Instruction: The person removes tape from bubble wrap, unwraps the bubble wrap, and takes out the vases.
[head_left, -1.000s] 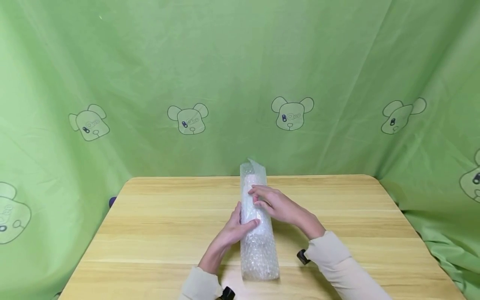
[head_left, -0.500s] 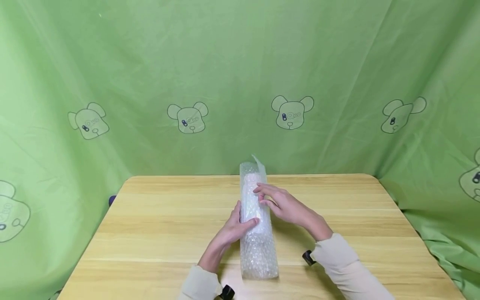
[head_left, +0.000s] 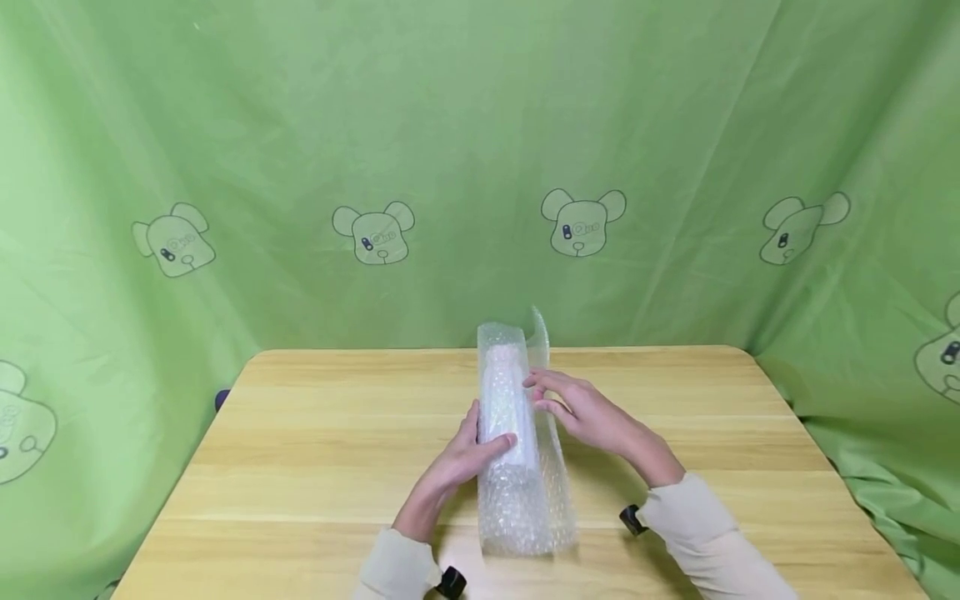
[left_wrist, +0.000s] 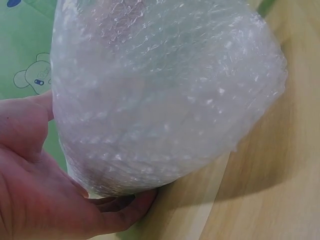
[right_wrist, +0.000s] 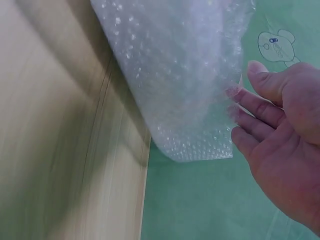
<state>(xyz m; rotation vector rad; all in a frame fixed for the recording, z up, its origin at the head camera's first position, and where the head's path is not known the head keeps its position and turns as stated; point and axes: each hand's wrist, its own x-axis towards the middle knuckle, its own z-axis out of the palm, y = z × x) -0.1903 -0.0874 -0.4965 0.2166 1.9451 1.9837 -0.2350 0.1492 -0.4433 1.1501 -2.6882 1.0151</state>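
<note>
A long roll of clear bubble wrap point(head_left: 513, 500) lies lengthwise before me, with a white, roughly cylindrical item point(head_left: 504, 383) showing through its far part. My left hand point(head_left: 457, 457) grips the roll from the left side, thumb on top; in the left wrist view its fingers point(left_wrist: 131, 212) curl under the wrap. At the roll's right, my right hand point(head_left: 588, 412) touches a loosened flap point(head_left: 558, 500). In the right wrist view, fingertips lie behind the flap's edge, fingers loosely extended and the thumb point(right_wrist: 265, 82) apart from them. What the white item is cannot be told.
The roll is on a light wooden table point(head_left: 315, 467) with rounded far corners. Green curtains point(head_left: 465, 150) printed with bear heads hang behind and at both sides. Black devices point(head_left: 452, 582) sit at both wrists. A small dark purple object point(head_left: 222, 400) peeks out past the left edge.
My right hand has moved to the right from the roll's top, and the wrap's outer layer has opened rightward into a standing flap. The left hand keeps its hold almost unmoved.
</note>
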